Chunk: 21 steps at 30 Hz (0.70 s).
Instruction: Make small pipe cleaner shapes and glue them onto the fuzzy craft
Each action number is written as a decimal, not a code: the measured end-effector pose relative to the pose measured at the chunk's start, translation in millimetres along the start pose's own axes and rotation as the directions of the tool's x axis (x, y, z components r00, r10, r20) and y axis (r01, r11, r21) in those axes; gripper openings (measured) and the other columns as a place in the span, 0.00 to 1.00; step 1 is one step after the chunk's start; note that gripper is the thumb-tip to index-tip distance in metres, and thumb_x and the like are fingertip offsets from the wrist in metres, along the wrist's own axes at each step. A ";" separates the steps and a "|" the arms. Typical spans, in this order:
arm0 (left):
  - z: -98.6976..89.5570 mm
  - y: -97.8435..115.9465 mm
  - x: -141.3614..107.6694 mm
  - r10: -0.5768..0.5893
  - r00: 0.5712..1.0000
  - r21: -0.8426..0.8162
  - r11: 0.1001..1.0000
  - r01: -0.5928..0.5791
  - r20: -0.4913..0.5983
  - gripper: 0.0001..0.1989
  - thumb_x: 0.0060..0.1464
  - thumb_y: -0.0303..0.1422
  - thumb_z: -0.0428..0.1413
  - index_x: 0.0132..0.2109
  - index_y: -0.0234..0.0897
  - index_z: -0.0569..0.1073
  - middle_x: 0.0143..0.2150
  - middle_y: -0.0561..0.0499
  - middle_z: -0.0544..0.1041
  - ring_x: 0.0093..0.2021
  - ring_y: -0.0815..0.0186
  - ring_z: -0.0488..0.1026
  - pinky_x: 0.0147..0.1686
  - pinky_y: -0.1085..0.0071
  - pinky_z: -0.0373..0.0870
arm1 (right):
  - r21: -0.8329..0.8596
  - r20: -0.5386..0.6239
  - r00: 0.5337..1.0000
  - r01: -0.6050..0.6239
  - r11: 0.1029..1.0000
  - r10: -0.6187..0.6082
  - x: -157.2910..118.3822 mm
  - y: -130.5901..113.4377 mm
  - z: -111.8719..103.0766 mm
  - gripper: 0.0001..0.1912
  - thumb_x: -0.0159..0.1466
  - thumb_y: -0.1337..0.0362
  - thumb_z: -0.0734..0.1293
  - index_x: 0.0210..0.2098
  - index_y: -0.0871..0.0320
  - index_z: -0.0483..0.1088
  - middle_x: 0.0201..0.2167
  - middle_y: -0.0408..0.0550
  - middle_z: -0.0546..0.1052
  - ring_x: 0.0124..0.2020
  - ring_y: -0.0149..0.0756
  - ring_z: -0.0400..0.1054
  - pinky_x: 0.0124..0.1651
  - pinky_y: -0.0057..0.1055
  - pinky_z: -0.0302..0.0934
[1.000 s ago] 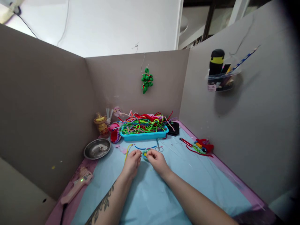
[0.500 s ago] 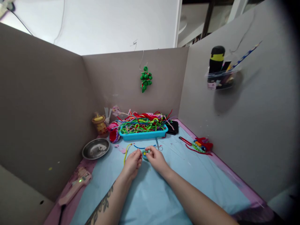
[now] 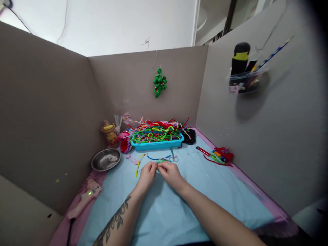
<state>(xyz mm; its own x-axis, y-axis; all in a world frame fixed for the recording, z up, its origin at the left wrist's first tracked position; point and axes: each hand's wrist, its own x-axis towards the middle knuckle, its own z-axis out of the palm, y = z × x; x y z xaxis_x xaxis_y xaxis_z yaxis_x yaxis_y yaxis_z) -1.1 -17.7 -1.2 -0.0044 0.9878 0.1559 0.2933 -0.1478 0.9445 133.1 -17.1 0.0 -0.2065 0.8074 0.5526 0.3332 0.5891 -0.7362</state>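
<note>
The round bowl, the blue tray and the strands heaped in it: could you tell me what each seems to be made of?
Bowl: metal, perhaps stainless steel, from its grey sheen and bright rim.
Tray: probably smooth plastic, being evenly coloured with a rounded rim.
Strands: likely pipe cleaners with a matt pile, as they hold bends and stick out stiffly.

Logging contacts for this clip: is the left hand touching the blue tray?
Apart. The head view shows blue cloth between the left hand and the near wall of the blue tray.
</note>
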 end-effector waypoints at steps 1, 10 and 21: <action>0.0 0.1 -0.1 0.004 1.000 0.018 1.000 -0.004 -0.005 0.18 0.53 0.44 0.46 0.21 0.39 0.60 0.17 0.57 0.59 0.19 0.69 0.55 0.22 0.73 0.51 | 0.004 0.002 1.000 0.000 1.000 0.000 -0.2 0.9 0.6 0.10 0.60 0.69 0.61 0.30 0.56 0.75 0.26 0.45 0.76 0.29 0.33 0.68 0.36 0.29 0.59; 4.9 4.9 -4.8 -0.116 0.991 -0.167 0.978 0.126 0.067 0.17 0.51 0.46 0.47 0.23 0.39 0.59 0.17 0.59 0.54 0.17 0.72 0.50 0.18 0.74 0.47 | -0.058 0.000 1.000 0.006 0.998 -0.006 -2.1 4.2 2.9 0.10 0.60 0.70 0.60 0.30 0.57 0.74 0.28 0.46 0.76 0.32 0.34 0.67 0.38 0.30 0.59; 7.6 14.8 -8.9 -0.284 0.937 -0.403 0.848 0.344 0.202 0.21 0.45 0.52 0.53 0.28 0.38 0.60 0.17 0.63 0.52 0.15 0.78 0.44 0.16 0.78 0.37 | -0.062 -0.087 0.987 -0.138 0.988 0.132 1.2 -1.7 7.3 0.08 0.55 0.69 0.59 0.21 0.57 0.64 0.18 0.41 0.65 0.22 0.31 0.59 0.27 0.26 0.52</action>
<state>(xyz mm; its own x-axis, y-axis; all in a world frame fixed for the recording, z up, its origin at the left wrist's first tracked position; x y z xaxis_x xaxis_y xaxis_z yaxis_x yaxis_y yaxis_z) 10.6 -28.3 9.2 0.1055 0.9779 -0.1805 -0.1378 0.1942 0.9712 125.5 -16.8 -0.9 -0.0799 0.8724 0.4823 0.4153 0.4690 -0.7795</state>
